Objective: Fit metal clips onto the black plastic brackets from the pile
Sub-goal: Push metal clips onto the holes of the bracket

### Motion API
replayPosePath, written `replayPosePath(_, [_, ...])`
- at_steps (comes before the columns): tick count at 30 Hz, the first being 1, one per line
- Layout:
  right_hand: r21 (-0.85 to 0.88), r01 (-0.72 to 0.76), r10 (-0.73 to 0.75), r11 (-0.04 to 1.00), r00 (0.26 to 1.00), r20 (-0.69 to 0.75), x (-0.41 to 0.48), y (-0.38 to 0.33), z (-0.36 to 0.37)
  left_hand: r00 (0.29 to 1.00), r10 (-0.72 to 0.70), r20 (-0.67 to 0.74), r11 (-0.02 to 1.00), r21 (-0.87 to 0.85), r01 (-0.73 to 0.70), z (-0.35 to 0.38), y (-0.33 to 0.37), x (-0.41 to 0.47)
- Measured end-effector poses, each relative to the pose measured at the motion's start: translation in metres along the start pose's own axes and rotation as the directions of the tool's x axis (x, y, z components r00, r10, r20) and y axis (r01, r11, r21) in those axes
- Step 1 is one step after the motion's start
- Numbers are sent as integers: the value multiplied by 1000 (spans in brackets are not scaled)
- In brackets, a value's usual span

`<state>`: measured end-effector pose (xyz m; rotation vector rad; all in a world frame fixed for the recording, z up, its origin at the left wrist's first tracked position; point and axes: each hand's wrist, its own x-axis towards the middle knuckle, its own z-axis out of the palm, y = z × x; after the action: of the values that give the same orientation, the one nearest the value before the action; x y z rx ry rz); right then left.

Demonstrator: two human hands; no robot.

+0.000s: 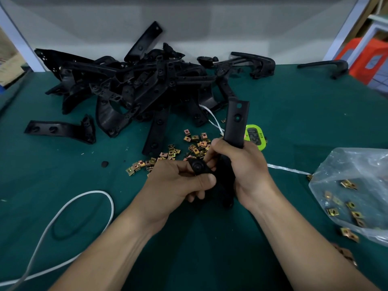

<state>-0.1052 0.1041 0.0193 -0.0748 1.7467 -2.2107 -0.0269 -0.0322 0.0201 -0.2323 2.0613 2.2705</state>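
Step in hand: one held bracket is up off the green mat, gripped by both hands, its long flat arm standing nearly upright. Right hand: fingers wrapped tight round the lower part of that arm. Left hand: thumb and curled fingers pinch the short tab at the bracket's lower end, where a round boss shows. No metal clip is visible on this tab or on the arm, and I cannot tell whether one is hidden under the left fingers. Judgement: this is orienting or seating at the tab, with the clip not yet confirmed on. The loose clips lie scattered on the mat just behind and left of the held bracket. The pile of brackets sits further behind it, to the left. A green timer is just behind it, partly hidden. A plastic bag with more clips lies to its right, and a white cable loops to its left. The next move likely calls for freeing the left hand to pick one clip, turning its open mouth towards the tab edge, and pushing it square while the right hand steadies the bracket.
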Motion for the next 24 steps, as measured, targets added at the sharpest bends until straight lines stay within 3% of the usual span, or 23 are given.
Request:
replayPosePath(6, [229,-130,125,965,992,35,2,-6,-2,996,55,65,998,-45,-52,-6,3,2])
replayPosePath(13, [243,-159,158,957,987,22,3,-6,-4,999,18,28,998,-57,-16,-5,3,2])
replayPosePath(20, [118,62,-53,991,995,-82,1,-2,-5,997,35,-72,999,10,-34,7,1,0])
replayPosePath(24, [123,76,-62,989,992,-107,1,3,-3,992,75,-99,993,96,-65,8,-1,-1])
